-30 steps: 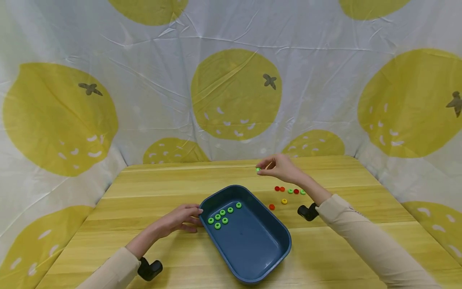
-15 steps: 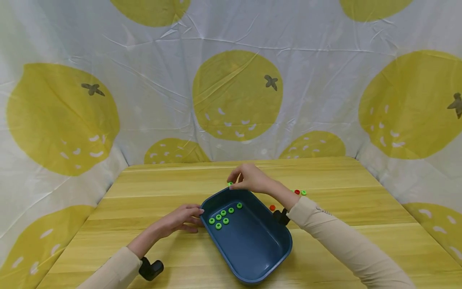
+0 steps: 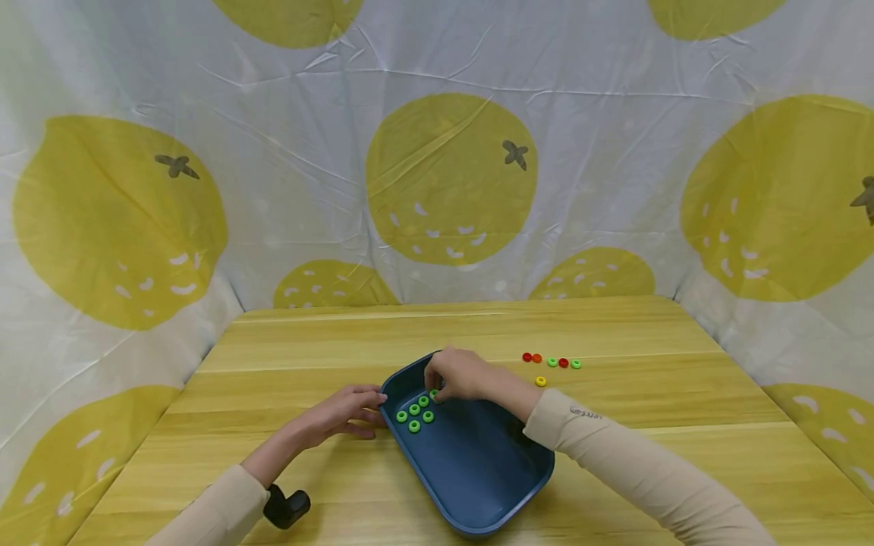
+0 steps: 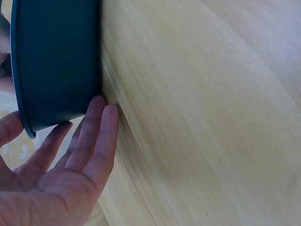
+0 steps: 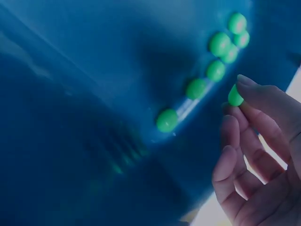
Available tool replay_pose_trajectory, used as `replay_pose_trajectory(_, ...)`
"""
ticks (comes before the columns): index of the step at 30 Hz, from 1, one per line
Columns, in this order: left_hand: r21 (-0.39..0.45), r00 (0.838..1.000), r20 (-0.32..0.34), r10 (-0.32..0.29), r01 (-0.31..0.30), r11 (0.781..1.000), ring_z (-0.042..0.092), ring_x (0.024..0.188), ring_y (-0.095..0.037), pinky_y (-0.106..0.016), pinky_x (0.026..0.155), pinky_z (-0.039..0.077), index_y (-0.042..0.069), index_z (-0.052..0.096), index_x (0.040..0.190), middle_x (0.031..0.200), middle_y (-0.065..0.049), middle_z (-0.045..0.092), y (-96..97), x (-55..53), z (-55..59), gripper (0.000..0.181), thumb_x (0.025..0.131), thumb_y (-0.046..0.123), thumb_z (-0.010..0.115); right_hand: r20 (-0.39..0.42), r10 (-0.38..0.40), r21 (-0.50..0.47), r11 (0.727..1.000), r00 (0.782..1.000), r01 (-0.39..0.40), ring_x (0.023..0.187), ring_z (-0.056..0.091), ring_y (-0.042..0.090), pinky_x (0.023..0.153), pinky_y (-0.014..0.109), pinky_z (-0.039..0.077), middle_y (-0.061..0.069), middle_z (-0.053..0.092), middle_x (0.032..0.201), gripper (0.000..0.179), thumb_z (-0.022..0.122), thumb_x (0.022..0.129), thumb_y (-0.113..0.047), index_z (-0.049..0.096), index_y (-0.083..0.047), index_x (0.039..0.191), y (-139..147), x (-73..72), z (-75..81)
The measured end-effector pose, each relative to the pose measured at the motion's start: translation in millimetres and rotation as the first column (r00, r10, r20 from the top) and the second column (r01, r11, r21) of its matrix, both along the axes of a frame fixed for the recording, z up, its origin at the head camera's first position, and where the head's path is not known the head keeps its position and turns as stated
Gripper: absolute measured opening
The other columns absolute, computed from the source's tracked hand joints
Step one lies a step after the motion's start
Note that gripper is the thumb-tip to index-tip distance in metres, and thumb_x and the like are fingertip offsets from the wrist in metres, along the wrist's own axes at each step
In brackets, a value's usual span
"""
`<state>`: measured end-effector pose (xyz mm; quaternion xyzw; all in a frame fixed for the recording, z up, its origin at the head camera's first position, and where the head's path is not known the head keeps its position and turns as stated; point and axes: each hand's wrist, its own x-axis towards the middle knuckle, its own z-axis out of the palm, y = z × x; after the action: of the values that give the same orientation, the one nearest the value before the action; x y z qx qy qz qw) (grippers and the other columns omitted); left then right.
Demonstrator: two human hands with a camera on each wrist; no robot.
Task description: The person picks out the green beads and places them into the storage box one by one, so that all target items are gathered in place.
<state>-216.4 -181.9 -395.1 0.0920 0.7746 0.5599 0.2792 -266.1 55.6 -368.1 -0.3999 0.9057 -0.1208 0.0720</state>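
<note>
A dark blue rectangular bin stands slanted on the table, with several small green ring beads lying at its far left end. My right hand is inside the bin, above those beads. Between its thumb and index finger it pinches one green bead. My left hand is at the bin's left far corner. In the left wrist view its thumb meets the rim of the bin, while the loosely straight fingers rest against the outer wall and the tabletop.
Right of the bin, red beads, an orange bead, green beads and a yellow bead lie on the wooden table. Behind hangs a lemon-patterned curtain. Each wrist wears a black camera.
My right hand has moved left from over the table beyond the bin, then down into it, with the green bead still pinched. My left hand has stayed at the bin's corner.
</note>
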Motion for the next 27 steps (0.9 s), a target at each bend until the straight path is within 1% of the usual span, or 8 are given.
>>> replay_pose_trajectory(5, -0.001, 1.0, -0.002, 0.0, 0.0, 1.0, 0.063, 0.104, -0.024, -0.044, 0.088, 0.053, -0.007, 0.044, 0.13, 0.118, -0.018, 0.062, 0.2, 0.5, -0.1, 0.05, 0.097, 0.03, 0.045, -0.027, -0.007, 0.056, 0.998, 1.0, 0.009, 0.075, 0.059, 0.006, 0.067, 0.02, 0.048, -0.004, 0.069, 0.084, 0.011, 0.076, 0.078, -0.019, 0.073, -0.015, 0.089, -1, 4.1, -10.4)
replay_pose_trajectory(10, -0.002, 1.0, 0.0, -0.003, 0.003, 1.0, 0.063, 0.105, -0.023, -0.044, 0.088, 0.053, -0.007, 0.045, 0.13, 0.118, -0.017, 0.062, -0.4, 0.1, -0.4, 0.05, 0.097, 0.031, 0.045, -0.034, 0.02, 0.054, 0.998, 0.999, -0.018, 0.067, 0.054, 0.004, 0.06, 0.016, 0.044, -0.003, 0.068, 0.079, 0.009, 0.076, 0.077, -0.017, 0.073, -0.014, 0.084, 0, 6.6, -18.2)
replay_pose_trajectory(14, -0.002, 1.0, -0.005, -0.012, 0.012, 1.0, 0.063, 0.105, -0.023, -0.044, 0.088, 0.053, -0.007, 0.044, 0.13, 0.117, -0.016, 0.062, -0.9, -0.1, -0.3, 0.05, 0.097, 0.031, 0.045, -0.045, 0.029, 0.041, 0.999, 0.999, -0.028, 0.066, 0.054, 0.003, 0.058, 0.016, 0.044, -0.003, 0.068, 0.078, 0.01, 0.078, 0.075, -0.017, 0.073, -0.014, 0.083, 2, 6.9, -20.5)
replay_pose_trajectory(18, 0.002, 1.0, -0.01, -0.015, 0.015, 1.0, 0.063, 0.105, -0.023, -0.045, 0.089, 0.052, -0.007, 0.044, 0.13, 0.117, -0.015, 0.063, -0.9, 0.0, -0.2, 0.05, 0.098, 0.031, 0.045, -0.04, 0.02, 0.011, 1.0, 0.999, -0.019, 0.071, 0.06, 0.006, 0.062, 0.017, 0.047, -0.003, 0.07, 0.081, 0.011, 0.077, 0.076, -0.018, 0.074, -0.014, 0.085, 4, 4.5, -16.9)
replay_pose_trajectory(22, 0.006, 1.0, -0.009, -0.017, 0.018, 1.0, 0.063, 0.106, -0.023, -0.045, 0.089, 0.052, -0.007, 0.044, 0.13, 0.117, -0.016, 0.062, -0.8, 0.3, -0.1, 0.05, 0.098, 0.031, 0.045, -0.024, 0.003, -0.038, 0.999, 1.0, -0.003, 0.079, 0.065, 0.013, 0.066, 0.021, 0.05, 0.0, 0.072, 0.085, 0.013, 0.076, 0.077, -0.018, 0.074, -0.013, 0.089, 6, 0.2, -8.4)
replay_pose_trajectory(24, 0.007, 1.0, -0.009, -0.02, 0.02, 1.0, 0.063, 0.106, -0.023, -0.045, 0.089, 0.052, -0.007, 0.044, 0.13, 0.118, -0.017, 0.062, -0.9, 0.3, 0.0, 0.05, 0.098, 0.031, 0.045, -0.018, -0.004, -0.064, 0.998, 1.0, 0.002, 0.081, 0.065, 0.014, 0.068, 0.023, 0.05, 0.0, 0.071, 0.086, 0.014, 0.075, 0.078, -0.019, 0.073, -0.012, 0.09, 6, -1.8, -3.1)
replay_pose_trajectory(27, 0.009, 1.0, -0.006, -0.021, 0.021, 1.0, 0.063, 0.105, -0.022, -0.045, 0.089, 0.052, -0.007, 0.044, 0.13, 0.118, -0.017, 0.062, -1.2, 0.0, -0.2, 0.05, 0.098, 0.031, 0.045, -0.001, -0.012, -0.12, 0.993, 1.0, 0.012, 0.08, 0.064, 0.013, 0.069, 0.022, 0.05, -0.001, 0.071, 0.087, 0.016, 0.074, 0.079, -0.02, 0.073, -0.011, 0.092, 7, -4.1, 4.7)
